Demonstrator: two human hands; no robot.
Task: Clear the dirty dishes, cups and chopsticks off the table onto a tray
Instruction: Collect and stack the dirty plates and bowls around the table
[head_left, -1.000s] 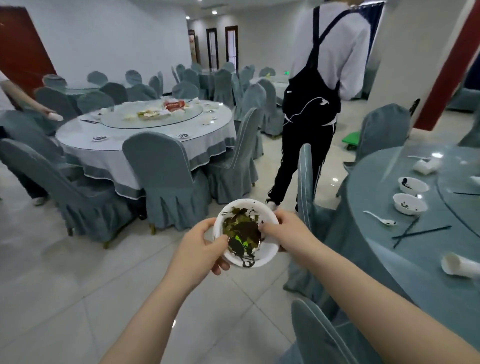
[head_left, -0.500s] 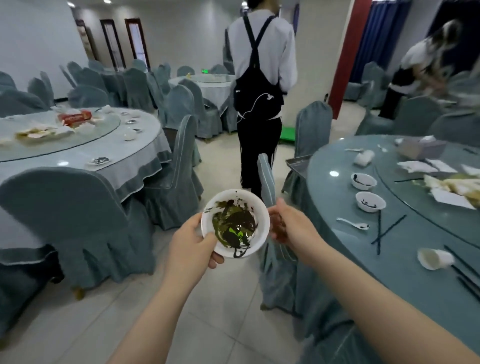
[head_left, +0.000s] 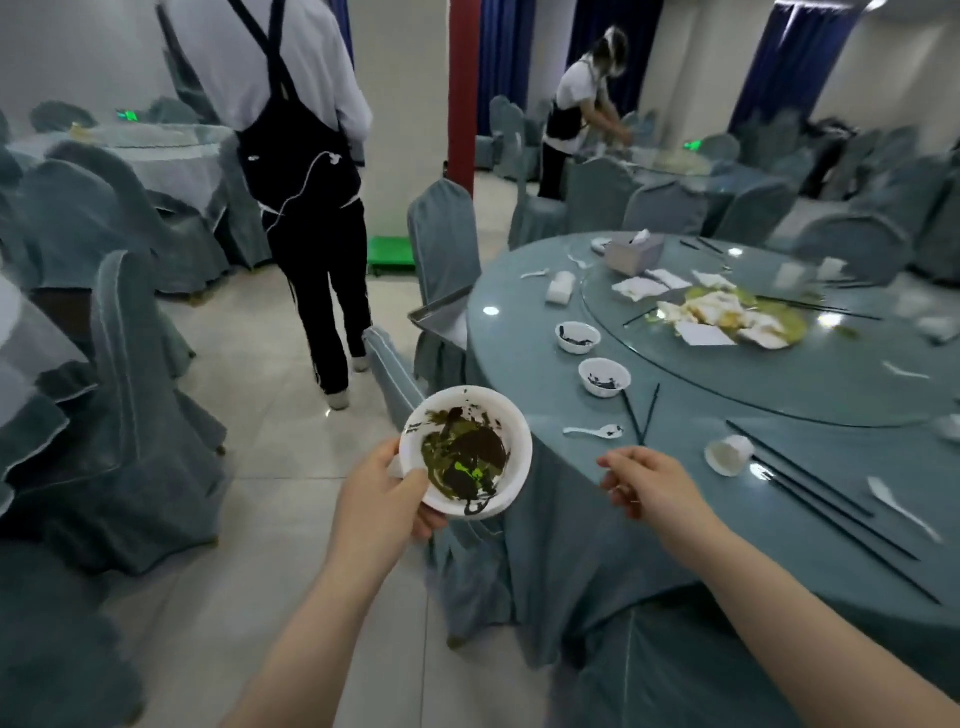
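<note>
My left hand (head_left: 382, 496) grips the dirty bowl (head_left: 466, 451) at its nine o'clock rim; my right hand (head_left: 652, 486) hangs empty, fingers loosely curled, over the worktop (head_left: 649, 519) edge.

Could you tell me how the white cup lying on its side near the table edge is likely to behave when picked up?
The white cup looks thin and disposable, so probably very light and easily crushed. Lying tipped beside the black chopsticks, it may roll if nudged.

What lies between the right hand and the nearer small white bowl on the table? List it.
In the head view, a white spoon and crossed black chopsticks lie between the right hand and the bowl.
</note>
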